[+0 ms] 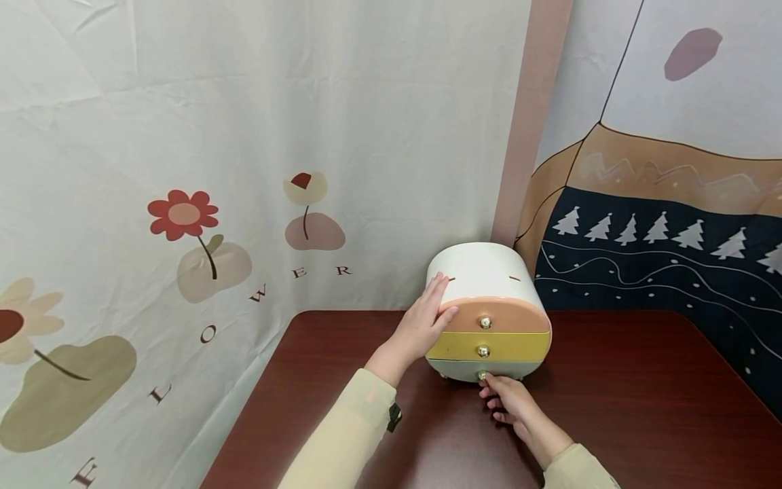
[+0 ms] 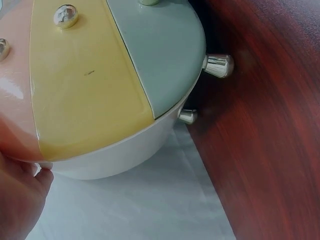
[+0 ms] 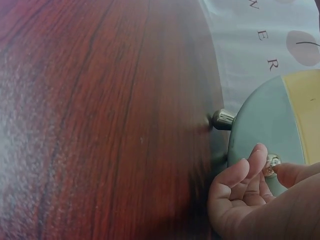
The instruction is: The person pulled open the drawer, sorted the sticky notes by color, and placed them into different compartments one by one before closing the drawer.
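A small rounded drawer box (image 1: pixel 482 265) with a white shell stands on the table. Its front has three drawers: a peach one (image 1: pixel 519 316), a yellow one (image 1: pixel 516 346) and a green one (image 1: pixel 449 369) at the bottom, each with a shiny round knob. All three look closed in the head view. My left hand (image 1: pixel 421 322) rests against the box's upper left side, fingers extended along the shell. At the bottom, my right hand (image 1: pixel 513 404) pinches the green drawer's knob (image 3: pixel 272 165) between thumb and fingers. Metal feet (image 2: pixel 218 65) support the box.
The dark red wooden table (image 1: pixel 629 380) extends to both sides and in front of the box. Close behind hangs a pale curtain (image 1: pixel 391 170) with printed flowers and letters. A patterned cloth (image 1: pixel 666 272) with white trees hangs at the right.
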